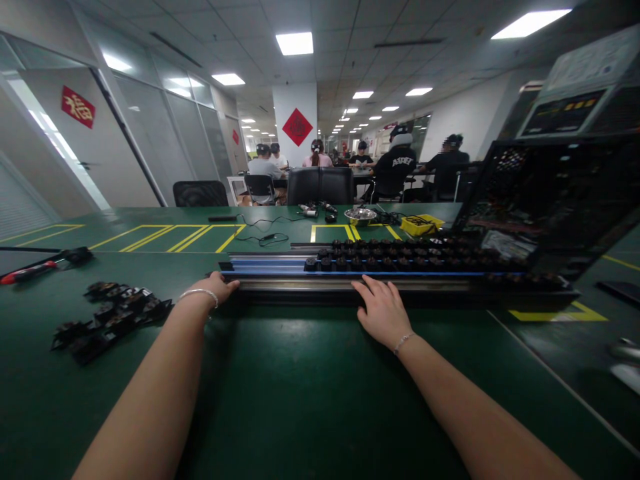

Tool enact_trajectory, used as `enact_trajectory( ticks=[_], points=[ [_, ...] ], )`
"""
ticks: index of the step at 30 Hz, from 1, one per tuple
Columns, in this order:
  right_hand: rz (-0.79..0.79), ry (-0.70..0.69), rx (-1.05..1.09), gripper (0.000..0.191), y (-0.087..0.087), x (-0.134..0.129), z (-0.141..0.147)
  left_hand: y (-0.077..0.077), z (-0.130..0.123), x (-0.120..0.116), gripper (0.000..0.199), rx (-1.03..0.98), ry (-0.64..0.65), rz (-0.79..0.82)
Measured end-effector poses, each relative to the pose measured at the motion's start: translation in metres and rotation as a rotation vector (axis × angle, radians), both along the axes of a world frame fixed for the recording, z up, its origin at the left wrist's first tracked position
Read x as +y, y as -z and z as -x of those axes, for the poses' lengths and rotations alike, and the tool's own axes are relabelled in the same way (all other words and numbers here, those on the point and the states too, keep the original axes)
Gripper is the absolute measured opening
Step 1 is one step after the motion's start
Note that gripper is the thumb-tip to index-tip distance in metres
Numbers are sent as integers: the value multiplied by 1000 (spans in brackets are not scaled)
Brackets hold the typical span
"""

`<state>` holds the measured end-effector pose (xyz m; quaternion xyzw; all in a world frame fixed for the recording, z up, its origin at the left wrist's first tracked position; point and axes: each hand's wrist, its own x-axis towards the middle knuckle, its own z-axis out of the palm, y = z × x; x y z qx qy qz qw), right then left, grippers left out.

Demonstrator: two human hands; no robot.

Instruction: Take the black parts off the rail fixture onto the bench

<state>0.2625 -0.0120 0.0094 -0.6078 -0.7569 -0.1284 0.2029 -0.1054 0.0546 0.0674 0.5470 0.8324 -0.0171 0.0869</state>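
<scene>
A long dark metal rail [295,285] lies crosswise in front of me on the green table. At its left end my left hand [213,287] is closed, its thumb against the near side and the other fingers mostly hidden. My right hand [383,310] rests farther along, fingers stretched out and apart, tips touching the rail's top edge. Just behind are more rails with blue strips [270,265], carrying rows of small black parts [400,261] toward the right. Beside my left forearm lies a loose pile of similar black parts [115,313].
A red-and-black tool [40,268] lies at the far left. Toward the back are cables [270,238], a metal bowl [360,215] and a yellow basket [421,225]. An open dark machine case [550,193] stands at right. Several people sit beyond the table.
</scene>
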Motion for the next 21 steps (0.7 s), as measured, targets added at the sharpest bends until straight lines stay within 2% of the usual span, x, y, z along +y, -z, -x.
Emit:
enact_trajectory(
  ticks=[10,15,21],
  points=[
    [6,1,-4,51,0,0,0,13,13,10,65,0,-37,-48],
    [-5,2,-2,51,0,0,0,13,14,10,70,22,15,-38],
    [-1,2,0,50,-1,0,0,12,15,11,67,55,81,-57]
  ],
)
